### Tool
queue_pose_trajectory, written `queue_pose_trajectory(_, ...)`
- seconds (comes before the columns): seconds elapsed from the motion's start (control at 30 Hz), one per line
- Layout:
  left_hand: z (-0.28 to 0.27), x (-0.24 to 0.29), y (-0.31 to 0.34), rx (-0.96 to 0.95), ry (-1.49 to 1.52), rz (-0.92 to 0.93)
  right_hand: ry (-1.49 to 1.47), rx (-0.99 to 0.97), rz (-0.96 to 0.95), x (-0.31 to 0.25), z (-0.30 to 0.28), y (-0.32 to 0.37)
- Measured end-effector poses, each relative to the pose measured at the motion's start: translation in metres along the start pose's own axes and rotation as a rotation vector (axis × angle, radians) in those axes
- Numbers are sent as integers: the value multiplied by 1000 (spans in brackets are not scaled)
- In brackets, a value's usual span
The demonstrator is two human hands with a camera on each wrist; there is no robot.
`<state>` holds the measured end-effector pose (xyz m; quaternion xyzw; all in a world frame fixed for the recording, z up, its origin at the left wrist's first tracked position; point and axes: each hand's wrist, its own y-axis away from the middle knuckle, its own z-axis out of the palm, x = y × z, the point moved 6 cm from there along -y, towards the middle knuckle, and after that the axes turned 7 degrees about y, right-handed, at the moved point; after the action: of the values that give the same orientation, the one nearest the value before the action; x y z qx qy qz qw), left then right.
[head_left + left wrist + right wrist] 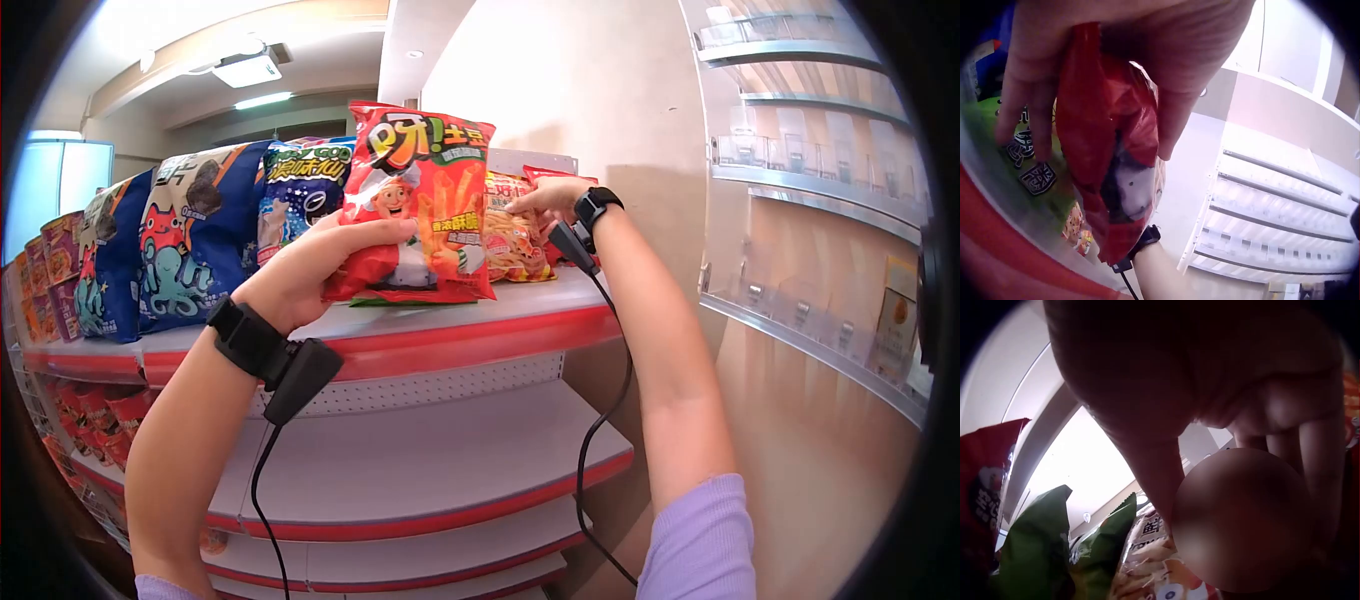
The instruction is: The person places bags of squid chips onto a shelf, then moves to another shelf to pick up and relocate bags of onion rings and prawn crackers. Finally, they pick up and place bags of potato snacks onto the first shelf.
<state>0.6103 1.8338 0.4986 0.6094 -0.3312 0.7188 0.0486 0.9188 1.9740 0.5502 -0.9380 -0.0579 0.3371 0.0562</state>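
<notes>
In the head view my left hand (pixel 310 265) grips a red bag of potato snacks (pixel 450 225) by its left side, thumb across the front. The bag stands upright over the shelf's front edge. From the left wrist, its crumpled red side (pixel 1091 125) shows between thumb and fingers, with a green bag (pixel 1044 169) behind the fingers. My right hand (pixel 555 200) is at the shelf's right end, thumb on the right edge of a shrimp-pictured snack bag (pixel 512 240). Its fingers look straight in the right wrist view, partly covered by a blurred disc. Behind it is another red bag (pixel 540 172).
Large blue snack bags (pixel 205 250) stand to the left on the top shelf (pixel 430 335), which has a red front edge. Lower shelves (pixel 420 460) lie beneath. A wall rack with clear holders (pixel 790 155) is at the right. Black cables (pixel 590 440) trail from both wrists.
</notes>
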Motion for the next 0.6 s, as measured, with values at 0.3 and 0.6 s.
queue_pose_trajectory(0.3,7,6,11,-2,-21,49,-35,86,65,2,-15,10)
queue_pose_trajectory(0.6,12,24,26,16,-68,349,-172,286,-473,-98,-19,134)
